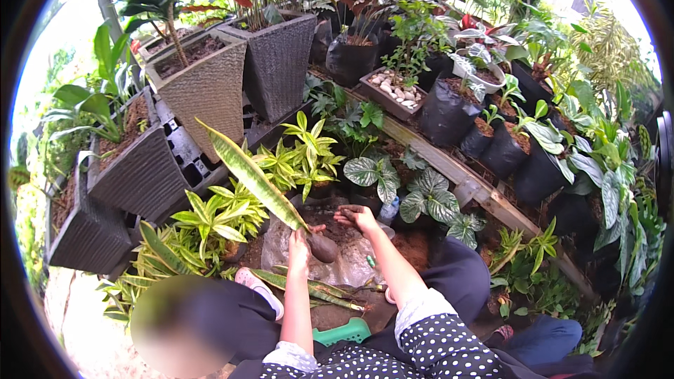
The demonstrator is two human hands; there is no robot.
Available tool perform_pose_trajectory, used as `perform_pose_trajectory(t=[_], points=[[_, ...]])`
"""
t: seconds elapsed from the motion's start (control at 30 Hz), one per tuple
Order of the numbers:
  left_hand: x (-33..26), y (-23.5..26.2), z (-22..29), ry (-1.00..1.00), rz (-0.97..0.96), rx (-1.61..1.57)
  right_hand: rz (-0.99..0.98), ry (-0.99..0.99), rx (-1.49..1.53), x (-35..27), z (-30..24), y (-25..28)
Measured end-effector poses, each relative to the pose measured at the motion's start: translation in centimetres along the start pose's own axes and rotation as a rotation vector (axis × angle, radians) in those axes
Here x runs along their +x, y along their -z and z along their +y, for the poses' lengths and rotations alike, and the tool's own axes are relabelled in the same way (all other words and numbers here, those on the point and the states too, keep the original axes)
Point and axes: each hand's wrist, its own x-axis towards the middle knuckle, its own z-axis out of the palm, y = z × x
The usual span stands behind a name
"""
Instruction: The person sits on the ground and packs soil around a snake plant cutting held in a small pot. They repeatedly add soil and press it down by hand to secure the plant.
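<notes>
Polka-dot sleeve (439, 337) nearest; person's left hand (299, 249) pinches long green leaf (254, 177) near its base, leaf slanting up-left; right hand (358, 218) loosely spread, right of leaf.

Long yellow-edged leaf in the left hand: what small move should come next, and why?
Probably bring the right hand in to steady the brown rounded base: the left hand alone seems to support the long leaf, which slants up and leftward, while the right hand is apart from it, seemingly holding nothing.
</notes>
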Motion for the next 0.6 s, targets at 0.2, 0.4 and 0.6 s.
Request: perform_pose_trajectory(t=[0.2, 0.4, 0.6], points=[[-4.4, -1.9, 6.2, -0.081, -0.053, 0.025, -0.125, -0.009, 0.204, -2.6, -5.7, -2.1], [-6.7, -0.8, 12.1, 0.059, -0.099, -0.016, -0.004, -0.074, 0.037, -6.3, -10.9, -7.0], [-6.3, -3.3, 17.5, 0.199, -0.246, -0.101, -0.117, 0.090, 0.035, -9.9, -14.9, -8.0]])
